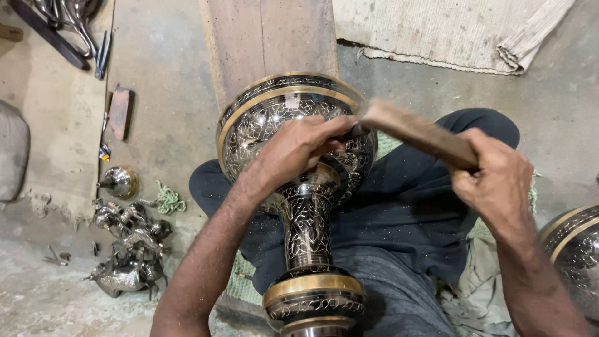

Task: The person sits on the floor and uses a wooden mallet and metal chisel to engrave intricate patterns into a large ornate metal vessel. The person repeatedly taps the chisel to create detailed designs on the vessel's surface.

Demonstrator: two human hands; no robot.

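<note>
An engraved black-and-brass vase [299, 187] lies across the person's lap, its bulb end resting against a wooden block [268, 37]. The left hand [293, 150] presses on the vase's bulb, its grip pinching a small dark tool. The right hand [496, 181], beside the vase, is clenched around a wooden mallet [415, 131] whose head meets that tool. Small metal figurines [128, 249] lie on the floor beside the vase.

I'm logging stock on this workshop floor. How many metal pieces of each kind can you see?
Engraved vases: 2
Small round metal pot: 1
Metal animal figurines: too clustered to count
Total: 3 countable pieces
</note>
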